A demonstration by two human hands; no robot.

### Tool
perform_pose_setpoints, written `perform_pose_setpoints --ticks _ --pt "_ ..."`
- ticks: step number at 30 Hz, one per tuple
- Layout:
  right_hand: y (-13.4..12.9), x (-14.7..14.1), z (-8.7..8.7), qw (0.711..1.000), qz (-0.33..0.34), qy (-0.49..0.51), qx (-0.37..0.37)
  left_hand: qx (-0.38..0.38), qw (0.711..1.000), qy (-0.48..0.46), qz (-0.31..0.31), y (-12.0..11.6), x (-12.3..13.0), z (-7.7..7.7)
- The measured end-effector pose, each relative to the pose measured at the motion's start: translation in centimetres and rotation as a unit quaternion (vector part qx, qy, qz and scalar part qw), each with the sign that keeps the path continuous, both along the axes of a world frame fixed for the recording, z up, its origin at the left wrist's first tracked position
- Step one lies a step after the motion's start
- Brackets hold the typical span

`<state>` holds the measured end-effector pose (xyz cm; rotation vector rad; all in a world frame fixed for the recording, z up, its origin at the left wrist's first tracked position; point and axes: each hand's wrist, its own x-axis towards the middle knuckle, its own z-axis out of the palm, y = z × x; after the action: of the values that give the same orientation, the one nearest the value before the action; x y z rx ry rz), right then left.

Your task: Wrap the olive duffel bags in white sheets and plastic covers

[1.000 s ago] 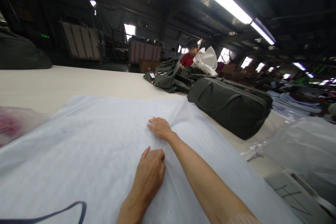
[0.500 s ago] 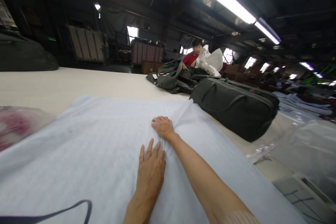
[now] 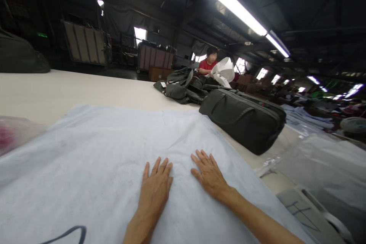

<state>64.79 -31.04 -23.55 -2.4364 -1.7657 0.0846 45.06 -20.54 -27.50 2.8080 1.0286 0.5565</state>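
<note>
A pale blue-white sheet (image 3: 100, 160) lies spread over the table, with soft creases around both hands. Flat on it, near the middle, rests my left hand (image 3: 156, 187), palm down with fingers stretched out. To its right, my right hand (image 3: 210, 173) also lies palm down on the sheet, fingers spread. Neither hand holds anything, and a gap separates them. A dark strap (image 3: 77, 230) shows on the sheet at the lower left. Beyond the sheet's far right edge sits a dark green bag (image 3: 243, 116).
A person in red (image 3: 206, 65) handles white material (image 3: 224, 71) behind a pile of dark bags (image 3: 183, 85). Clear plastic (image 3: 328, 164) and a grey box with marks (image 3: 303, 207) are at the right. A plastic-wrapped pink item (image 3: 14, 133) lies at the left.
My right hand has drawn back and to the right, away from my left hand, and its fingers are more spread. The raised fold at the sheet's far right corner now lies flatter. The view has shifted slightly.
</note>
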Motion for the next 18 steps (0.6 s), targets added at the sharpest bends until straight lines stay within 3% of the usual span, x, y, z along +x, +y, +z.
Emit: perform_pose_setpoints --ticks 5,12,18 --pt "0.0 -0.7 -0.5 0.999 -0.038 0.010 -0.020 -0.006 0.999 0.040 -0.004 0.1 0.0 0.7" --pt "-1.1 -1.6 -1.3 0.997 -0.075 -0.002 -0.014 -0.004 0.999 0.029 -0.018 0.2 0.0 0.4" --pt "-0.8 -1.6 -0.9 0.996 -0.083 0.005 -0.012 -0.009 1.000 0.018 -0.011 0.2 0.0 0.4"
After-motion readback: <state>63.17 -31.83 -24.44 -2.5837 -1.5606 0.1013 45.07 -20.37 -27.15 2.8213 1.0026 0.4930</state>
